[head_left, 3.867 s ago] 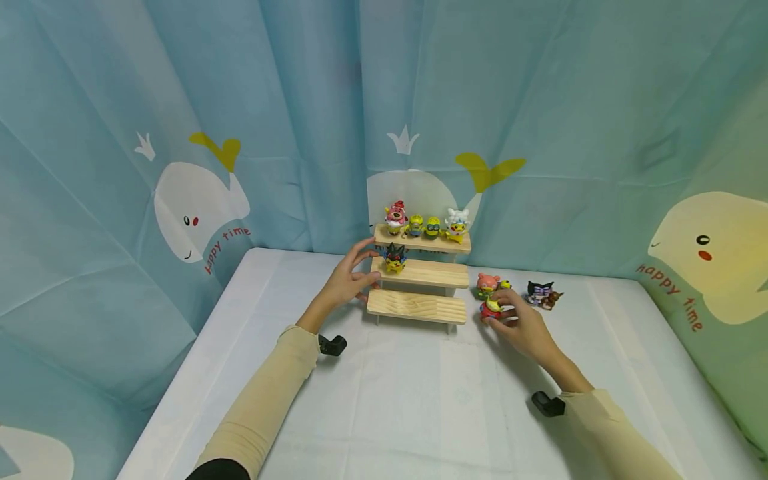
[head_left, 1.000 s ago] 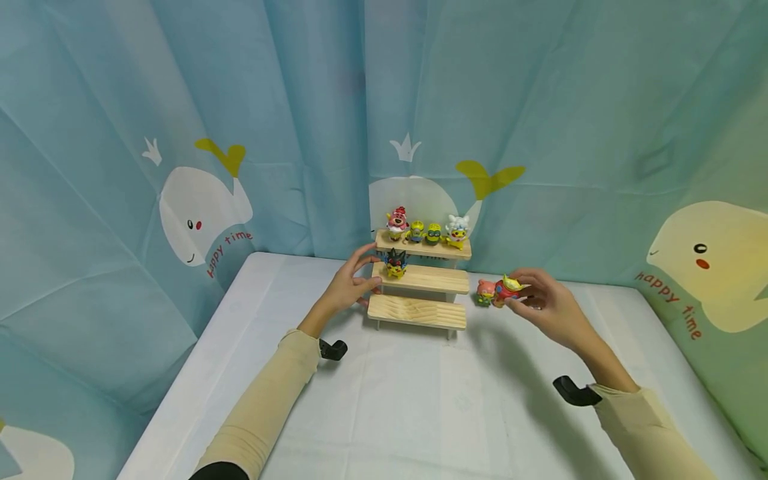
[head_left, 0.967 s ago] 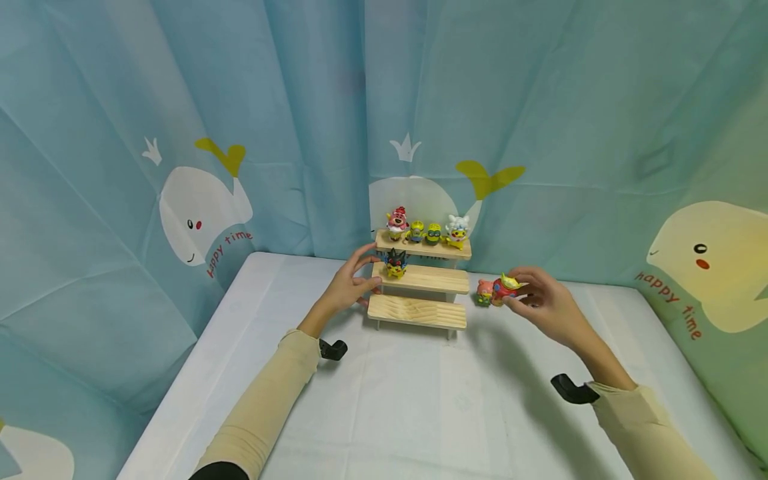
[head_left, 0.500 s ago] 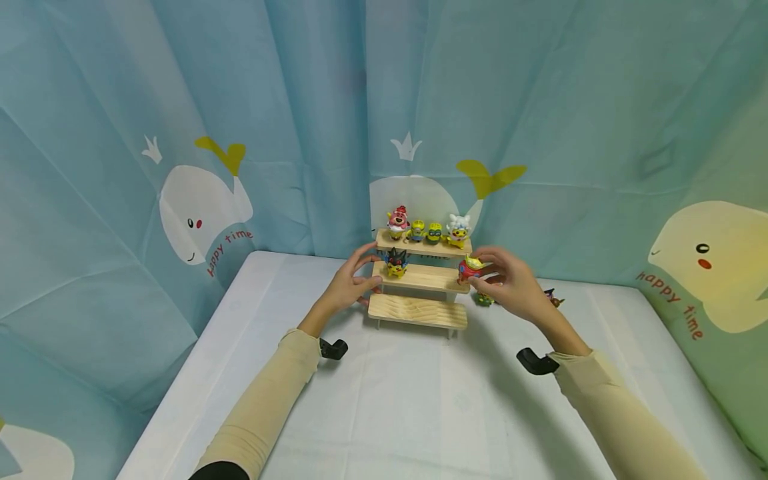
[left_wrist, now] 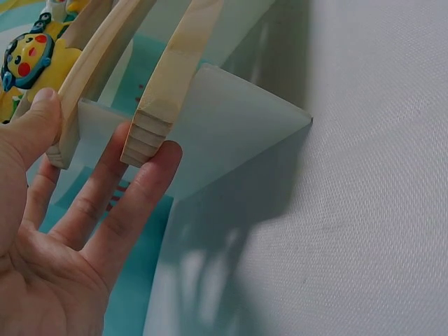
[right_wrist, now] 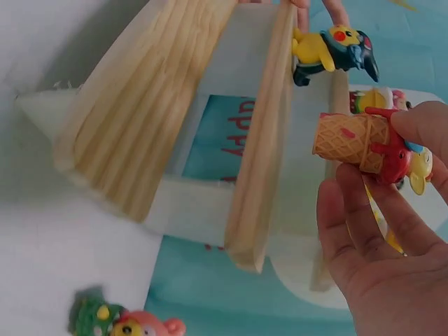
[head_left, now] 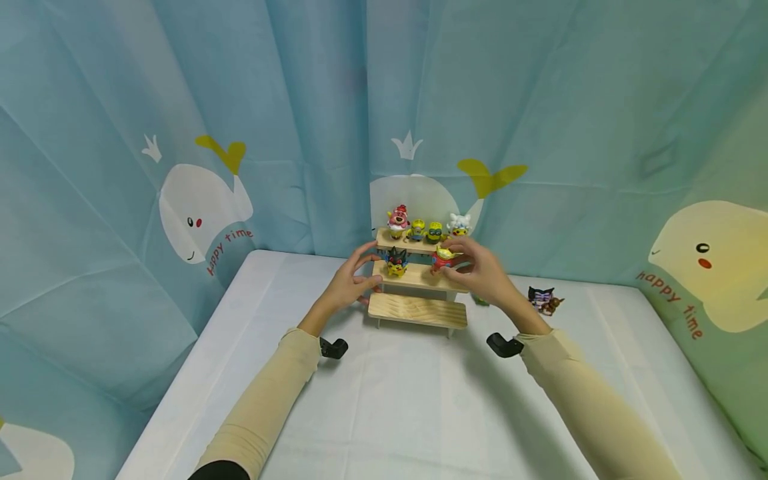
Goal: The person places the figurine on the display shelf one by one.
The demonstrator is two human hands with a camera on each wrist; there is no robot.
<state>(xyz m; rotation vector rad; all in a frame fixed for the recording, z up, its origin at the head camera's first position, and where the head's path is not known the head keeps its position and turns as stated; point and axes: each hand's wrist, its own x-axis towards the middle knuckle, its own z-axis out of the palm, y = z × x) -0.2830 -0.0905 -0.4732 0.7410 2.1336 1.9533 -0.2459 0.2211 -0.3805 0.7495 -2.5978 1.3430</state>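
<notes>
Head view: a person's left hand (head_left: 349, 283) grips the left end of a three-tier wooden stand (head_left: 417, 310), apparently to keep it from shifting. The right hand (head_left: 485, 272) pinches a yellow-headed, red-bodied figurine (head_left: 440, 263), upright over the right half of the middle board (head_left: 419, 275). Left of that pinch, on the same board, stands a dark-costumed Pikachu figurine (head_left: 396, 265), near the left fingertips. Behind and above the pinch, the top tier bears a pink bear figurine (head_left: 398, 223), two Minion figurines (head_left: 435, 232) and a white-hooded Pikachu figurine (head_left: 459, 223), lined up facing forward, probably for display. Right of the right hand, a purple-and-black figurine (head_left: 540, 298) sits on the white table (head_left: 408, 393).

Left wrist view: the thumb rests on the middle board's end while fingers reach behind it, one touching the end of the lowest board (left_wrist: 175, 77). Beyond the fingertips, a thin clear panel (left_wrist: 238, 126) props the boards, perhaps why bracing helps.

Right wrist view: thumb and fingers squeeze the red body from opposite sides, seemingly to leave its waffle-cone base uncovered. That base looks just clear of the wood, though contact is hard to judge. A pink-and-green figurine (right_wrist: 148, 326) lies well apart from the grip.
</notes>
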